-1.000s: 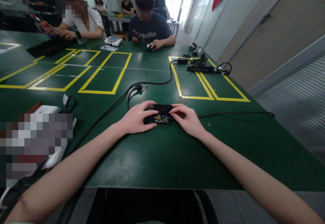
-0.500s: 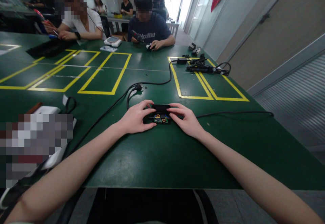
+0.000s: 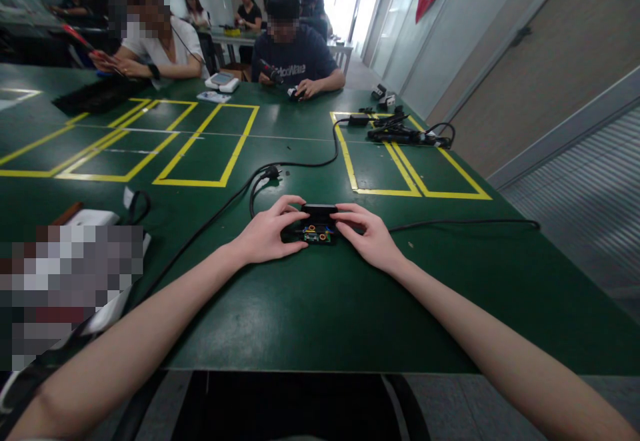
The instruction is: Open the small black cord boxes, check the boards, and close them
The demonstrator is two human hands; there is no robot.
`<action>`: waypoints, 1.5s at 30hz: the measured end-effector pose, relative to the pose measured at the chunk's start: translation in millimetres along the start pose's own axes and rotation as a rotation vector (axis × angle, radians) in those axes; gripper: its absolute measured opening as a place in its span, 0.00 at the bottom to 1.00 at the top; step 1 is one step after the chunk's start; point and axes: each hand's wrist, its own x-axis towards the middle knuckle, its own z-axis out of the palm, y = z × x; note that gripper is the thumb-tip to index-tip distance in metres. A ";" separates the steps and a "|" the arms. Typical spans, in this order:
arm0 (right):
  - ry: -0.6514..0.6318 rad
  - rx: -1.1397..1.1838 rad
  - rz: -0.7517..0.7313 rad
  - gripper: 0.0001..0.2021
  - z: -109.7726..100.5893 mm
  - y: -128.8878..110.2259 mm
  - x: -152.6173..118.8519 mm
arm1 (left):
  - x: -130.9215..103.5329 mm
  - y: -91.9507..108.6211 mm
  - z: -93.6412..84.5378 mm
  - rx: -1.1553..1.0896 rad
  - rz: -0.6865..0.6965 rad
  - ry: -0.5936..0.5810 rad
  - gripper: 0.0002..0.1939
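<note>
On the green table in front of me lies a power adapter in two parts. Its lower black shell bears a circuit board (image 3: 318, 235) with orange-ringed coils. A black adapter cover (image 3: 320, 210) stands tilted at the far side of the board, held between both hands. The fingers of my left hand (image 3: 267, 233) grip the cover's left end, while the thumb touches the lower shell's near left corner. My right hand (image 3: 369, 235) has its fingers on the cover's right end, its thumb beside the board's right end. Black cords run out on either side, partly hidden by my hands.
A black plug (image 3: 271, 172) lies beyond my left hand, and a long black cable (image 3: 300, 163) crosses the table. Bundled cables and adapters (image 3: 400, 134) sit at the far right among yellow tape outlines. A pixelated object (image 3: 70, 281) is at left. Two people work across the table.
The cover has tipped up slightly, showing more of its edge. My hands have hardly shifted. Across the table at left, a person's hands with a red object have moved a little.
</note>
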 end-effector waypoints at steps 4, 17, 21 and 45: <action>0.004 0.018 0.004 0.11 0.5 -0.8 0.2 | 0.1 0.7 -0.4 0.012 0.002 -0.007 0.22; -0.009 0.027 0.004 0.10 0.5 -2.5 -0.2 | 1.4 2.5 -2.5 0.005 -0.041 -0.040 0.21; 0.000 -0.026 -0.033 0.07 -1.5 -3.4 0.5 | 2.2 4.0 -2.9 -0.032 -0.070 -0.026 0.20; -0.142 -0.172 -0.239 0.09 -3.9 -14.5 -1.1 | 3.7 7.9 -1.7 -0.026 -0.074 -0.091 0.13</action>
